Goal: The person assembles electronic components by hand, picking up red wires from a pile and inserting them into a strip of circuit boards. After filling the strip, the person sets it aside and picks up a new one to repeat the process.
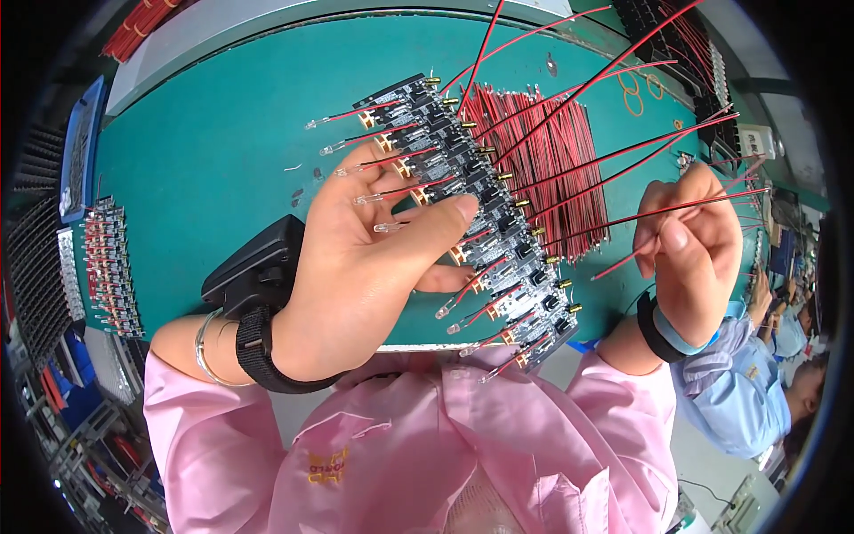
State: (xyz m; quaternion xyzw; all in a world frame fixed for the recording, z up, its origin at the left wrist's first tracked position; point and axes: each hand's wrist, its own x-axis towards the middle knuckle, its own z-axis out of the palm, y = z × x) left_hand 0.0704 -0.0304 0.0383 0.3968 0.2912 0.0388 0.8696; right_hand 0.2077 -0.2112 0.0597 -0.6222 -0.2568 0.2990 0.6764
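Observation:
My left hand (351,262) grips a long black circuit board panel (503,200), thumb on its face and fingers underneath, held tilted above the green mat. Small clear LEDs (442,313) on short red and black leads stick out along the panel's left side. Several long red-black wires run from its right side, mostly from the upper part. To the right, my right hand (694,240) is closed in a pinch on a thin red-black wire (614,264), whose lower end points toward the panel. Another wire from the panel passes by those fingers.
A flat pile of red-black wires (578,169) lies on the green mat (205,142) behind the panel. Rubber bands (630,100) lie at the far right. Finished-looking boards with LEDs (111,267) and a blue tray (82,147) are at left. A person in blue (738,392) sits at right.

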